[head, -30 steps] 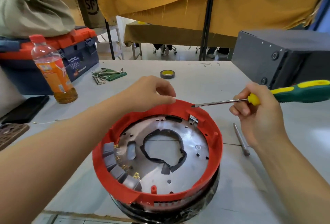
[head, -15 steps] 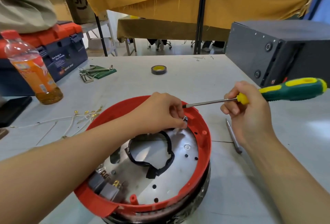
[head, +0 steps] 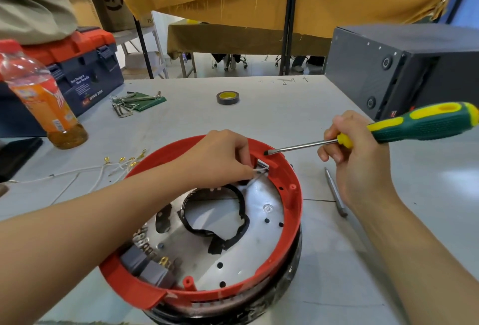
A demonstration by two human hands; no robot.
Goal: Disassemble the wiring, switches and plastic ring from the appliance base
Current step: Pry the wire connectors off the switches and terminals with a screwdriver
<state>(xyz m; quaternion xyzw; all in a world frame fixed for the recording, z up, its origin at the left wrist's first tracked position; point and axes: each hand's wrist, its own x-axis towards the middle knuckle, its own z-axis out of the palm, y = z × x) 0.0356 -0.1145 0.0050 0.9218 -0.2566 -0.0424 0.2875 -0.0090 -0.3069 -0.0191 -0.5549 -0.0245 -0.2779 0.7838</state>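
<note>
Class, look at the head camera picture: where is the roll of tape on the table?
The roll of tape lies flat on the far middle of the table, beyond the red plastic ring, right of the hex keys.

Lighting: bright, even daylight. Glare: white patch on worktop [head: 461,179] right of the ring [head: 290,210]; sheen on metal plate [head: 259,236] inside the ring. Shadows: soft, faint. Distortion: wide-angle bowing at edges. Focus: slightly soft throughout.
</note>
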